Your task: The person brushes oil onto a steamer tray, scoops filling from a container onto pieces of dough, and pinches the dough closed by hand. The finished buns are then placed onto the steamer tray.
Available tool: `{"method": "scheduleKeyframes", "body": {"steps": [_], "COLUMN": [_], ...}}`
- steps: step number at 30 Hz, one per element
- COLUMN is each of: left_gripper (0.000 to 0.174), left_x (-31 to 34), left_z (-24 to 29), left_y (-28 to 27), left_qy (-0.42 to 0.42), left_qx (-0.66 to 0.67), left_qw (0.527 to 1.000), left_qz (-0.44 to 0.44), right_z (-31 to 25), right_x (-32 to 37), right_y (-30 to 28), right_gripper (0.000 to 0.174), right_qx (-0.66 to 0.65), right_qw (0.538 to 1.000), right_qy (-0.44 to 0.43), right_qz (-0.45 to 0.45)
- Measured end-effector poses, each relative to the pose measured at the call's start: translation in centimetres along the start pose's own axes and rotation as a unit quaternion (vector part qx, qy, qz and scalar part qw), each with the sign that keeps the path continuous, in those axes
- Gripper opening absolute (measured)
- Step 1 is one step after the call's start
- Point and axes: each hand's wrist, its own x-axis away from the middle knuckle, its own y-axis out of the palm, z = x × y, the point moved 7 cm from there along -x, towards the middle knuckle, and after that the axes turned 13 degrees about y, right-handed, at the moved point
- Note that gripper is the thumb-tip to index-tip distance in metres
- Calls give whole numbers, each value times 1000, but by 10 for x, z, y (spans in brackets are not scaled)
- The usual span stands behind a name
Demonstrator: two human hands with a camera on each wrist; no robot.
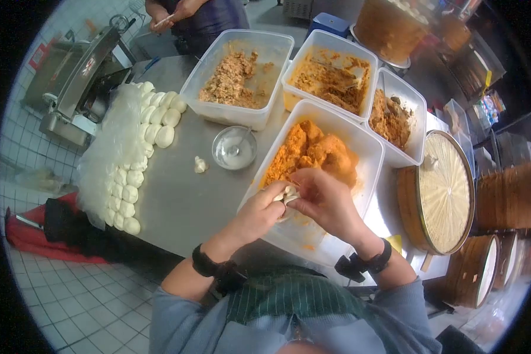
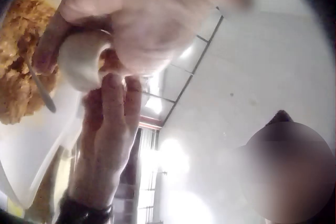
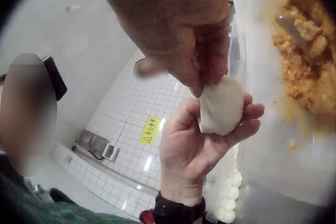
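Observation:
A piece of white dough (image 3: 223, 106) is held between both hands, above the near edge of a tub of orange filling (image 1: 312, 150). The left hand (image 1: 256, 215) cups it from below, fingers curled round its side; in the right wrist view the left palm (image 3: 191, 148) faces up under it. The right hand (image 1: 330, 206) pinches the dough's upper edge with thumb and fingertips, where folds show. The left wrist view shows the dough (image 2: 81, 61) rounded, with some orange-brown filling visible at its opening.
Rows of dough balls (image 1: 159, 118) lie at the left beside a plastic sheet (image 1: 109, 159). A glass bowl (image 1: 234, 147) and a small dough scrap (image 1: 200, 164) sit mid-table. More filling tubs (image 1: 236, 79) stand behind; a round steamer (image 1: 445, 192) is at right. Another person (image 1: 203, 26) stands across the table.

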Motion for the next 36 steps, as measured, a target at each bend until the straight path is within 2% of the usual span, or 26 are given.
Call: {"method": "scheduleKeyframes", "body": {"steps": [2,4,8,10,11,13,14,16,17,19,20,22,26,28,31,32,34,35,36], "left_gripper": [40,46,49,51,51,48,48,49,49,53,53,53,50,39,36,36,37,37,35], "left_x": [0,3,3,2,2,3,3,-3,-4,-3,-2,-2,-3,1,1,1,-4,-5,-6], "left_z": [3,10,7,4,5,1,-1,5,9,11,12,12,11,3,15,8,4,7,9], "left_y": [-2,-5,-1,1,0,7,6,5,3,-3,-4,-3,-2,0,6,5,2,2,-1], "left_qy": [13,-36,-13,19,20,-27,-28,54,56,9,8,1,37,-42,-59,-59,55,55,10], "left_qx": [8,235,243,105,106,56,58,-25,-25,122,122,237,169,77,60,60,-14,-14,78], "left_qw": [1000,966,962,992,991,998,998,998,998,992,992,971,983,996,996,996,997,997,997], "left_qz": [3,102,122,73,75,4,6,-32,-30,23,22,34,64,19,-23,-23,-51,-51,-12], "right_z": [4,5,3,-5,-5,-17,-18,-5,-3,2,0,0,6,-13,-26,-27,-17,-14,-13], "right_x": [0,2,0,0,0,6,8,2,0,-1,0,1,-2,5,9,9,2,3,4], "right_y": [0,-7,-13,-7,-7,-4,-1,0,-1,1,0,-5,-5,-3,-4,-2,-1,-2,-3], "right_gripper": [23,21,19,20,20,21,21,22,22,22,22,23,22,20,19,19,19,19,20], "right_qx": [6,27,2,88,89,97,97,-16,-15,46,46,21,-53,94,92,91,19,19,57], "right_qw": [1000,999,996,995,995,990,990,1000,1000,999,999,999,995,991,987,987,1000,1000,997], "right_qy": [14,-1,62,-24,-25,-104,-103,15,13,-2,-1,33,83,-93,-130,-130,-24,-24,-52], "right_qz": [-1,35,67,34,32,9,7,3,2,-8,-8,2,13,24,5,4,-1,-1,-5]}}
